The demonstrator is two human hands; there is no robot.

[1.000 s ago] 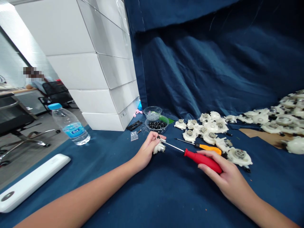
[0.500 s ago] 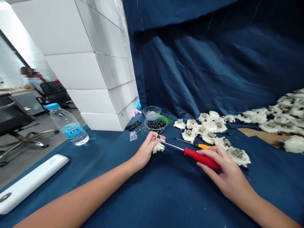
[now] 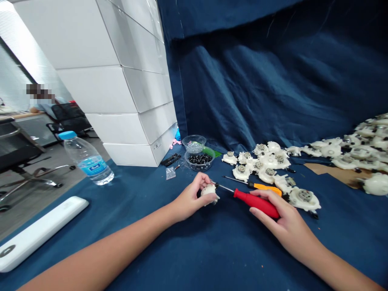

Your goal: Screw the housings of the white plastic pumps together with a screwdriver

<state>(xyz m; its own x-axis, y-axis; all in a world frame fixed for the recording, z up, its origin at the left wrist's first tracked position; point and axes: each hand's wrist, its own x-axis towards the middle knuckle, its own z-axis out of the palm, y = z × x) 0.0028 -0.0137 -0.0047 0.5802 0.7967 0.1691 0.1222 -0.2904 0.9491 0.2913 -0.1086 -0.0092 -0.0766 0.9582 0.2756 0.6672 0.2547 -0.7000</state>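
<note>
My left hand (image 3: 190, 197) pinches a small white plastic motor part (image 3: 209, 190) just above the blue cloth (image 3: 212, 250). My right hand (image 3: 283, 223) grips a red-handled screwdriver (image 3: 256, 203) whose thin shaft points left, its tip at the part. An orange-handled screwdriver (image 3: 263, 186) lies on the cloth just behind the red one. Several more white motor parts (image 3: 263, 163) are heaped behind it.
Two clear bowls (image 3: 200, 158), one with black bits, stand behind my left hand. A stack of white boxes (image 3: 121, 101), a water bottle (image 3: 87, 159) and a long white device (image 3: 36, 232) are on the left. More white parts (image 3: 360, 151) pile up at right. A person sits far left.
My left hand has drawn the white part a little nearer and to the right, turning it. The red screwdriver followed, its tip staying at the part.
</note>
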